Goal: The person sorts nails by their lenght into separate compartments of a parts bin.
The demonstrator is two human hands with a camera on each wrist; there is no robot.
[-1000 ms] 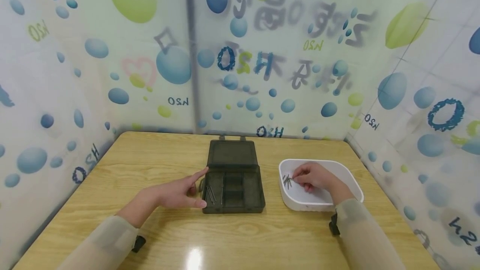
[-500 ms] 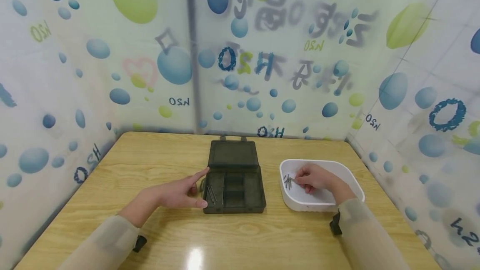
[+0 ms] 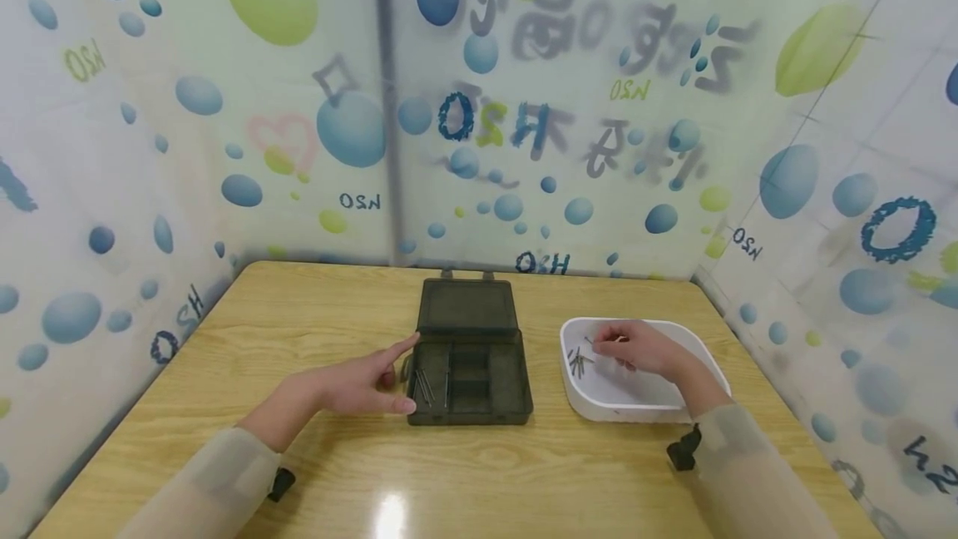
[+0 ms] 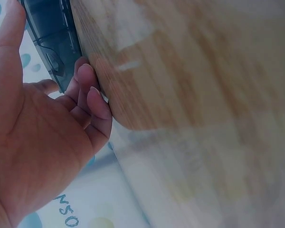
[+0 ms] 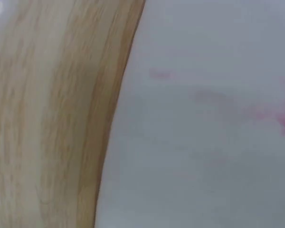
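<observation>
An opened dark compartment box [image 3: 467,389] stands mid-table, its lid laid back. Several thin metal screws or nails [image 3: 424,387] lie in its left compartment. My left hand [image 3: 348,385] rests on the table at the box's left side, forefinger and thumb stretched apart and touching its edge. The left wrist view shows this palm and the box's side. Over the white tub [image 3: 644,414] my right hand [image 3: 636,348] pinches a small thin metal piece, like a screw, between thumb and forefinger. More such screws [image 3: 579,363] lie inside the tub at left. The right wrist view hides that hand.
The wooden table [image 3: 464,481] runs up to a patterned curtain [image 3: 479,148] at the back and both sides. A dark strap device [image 3: 683,447] sits on the right wrist, another [image 3: 281,483] on the left.
My right hand has risen slightly from the pile inside the tub, and a thin metal piece now shows at its fingertips. The left hand stays at the box.
</observation>
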